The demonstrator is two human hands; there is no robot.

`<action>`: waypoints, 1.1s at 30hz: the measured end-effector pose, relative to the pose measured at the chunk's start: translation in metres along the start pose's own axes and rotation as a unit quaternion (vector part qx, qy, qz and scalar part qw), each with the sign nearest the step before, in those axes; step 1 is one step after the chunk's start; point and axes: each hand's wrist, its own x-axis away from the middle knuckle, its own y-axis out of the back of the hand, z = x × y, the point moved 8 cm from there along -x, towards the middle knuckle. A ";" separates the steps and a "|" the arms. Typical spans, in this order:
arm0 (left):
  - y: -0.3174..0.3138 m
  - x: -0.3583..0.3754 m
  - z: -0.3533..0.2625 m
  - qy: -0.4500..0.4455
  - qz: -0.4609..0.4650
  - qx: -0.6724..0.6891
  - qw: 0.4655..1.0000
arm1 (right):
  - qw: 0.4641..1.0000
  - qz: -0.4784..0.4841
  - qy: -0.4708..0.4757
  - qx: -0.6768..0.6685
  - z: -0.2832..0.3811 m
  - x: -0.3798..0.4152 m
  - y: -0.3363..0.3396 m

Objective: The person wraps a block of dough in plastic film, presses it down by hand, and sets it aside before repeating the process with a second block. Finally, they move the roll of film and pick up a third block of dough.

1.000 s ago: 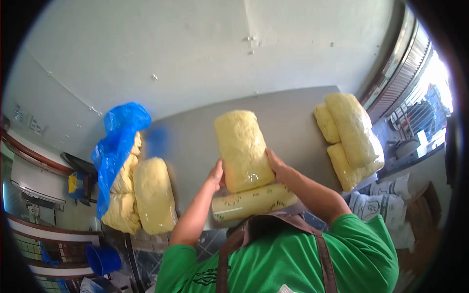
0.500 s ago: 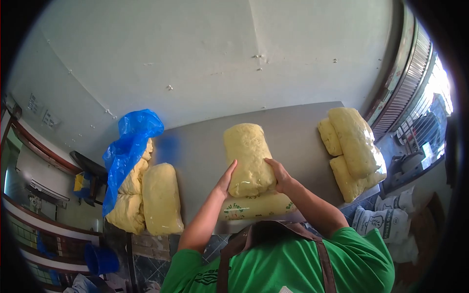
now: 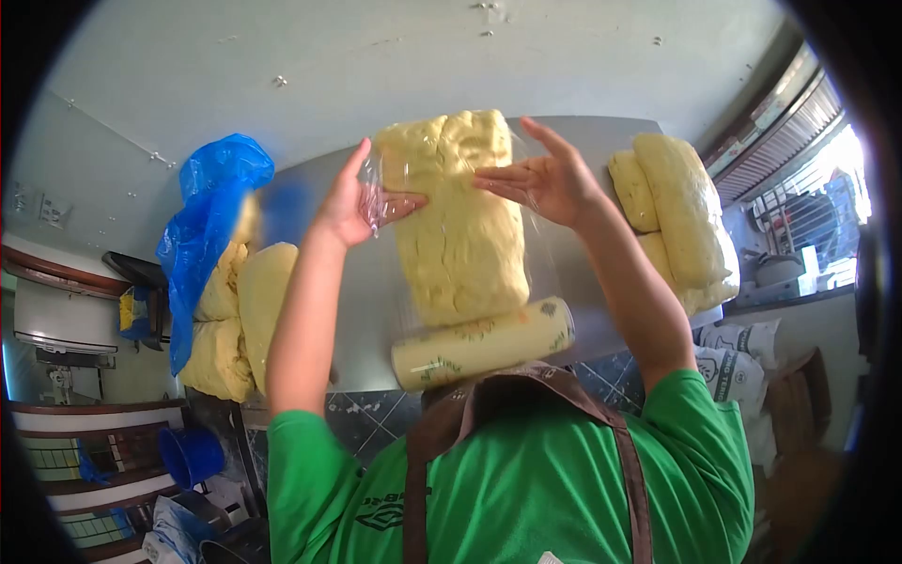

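A yellow block of dough (image 3: 460, 235) lies on the metal table in front of me, with clear cling film around its sides. My left hand (image 3: 362, 207) is at the block's far left side, thumb raised and fingers stretched over the dough, with film bunched at the fingers. Across from it, my right hand (image 3: 545, 179) has its thumb apart and its straight fingers lying on the dough's upper right, film beside them. Nearest my apron is a thick roll of printed cling film (image 3: 484, 343), slightly tilted and close against the dough's near end.
Wrapped dough blocks (image 3: 672, 211) are stacked on the table's right end. More dough (image 3: 216, 357) lies at the left, partly under a blue plastic sheet (image 3: 211, 226). The wall (image 3: 376, 75) rises behind the table (image 3: 352, 320). White sacks (image 3: 733, 371) stand on the floor at right.
Both hands have moved from gripping the dough's sides to its far end, fingers now spread over its top. The dough lies farther away, a creased face showing, and the film roll is more exposed.
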 end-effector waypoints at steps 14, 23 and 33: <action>0.145 -0.019 0.213 0.011 -0.100 -0.081 0.992 | 0.899 -0.228 -0.027 0.373 -0.104 0.004 0.174; 0.138 -0.035 0.200 -0.117 -0.174 0.013 0.978 | 0.851 -0.246 0.070 0.458 -0.094 -0.031 0.174; 0.065 0.014 0.105 -0.292 -0.108 -0.406 0.859 | 0.784 -0.151 0.206 0.566 -0.087 -0.036 0.190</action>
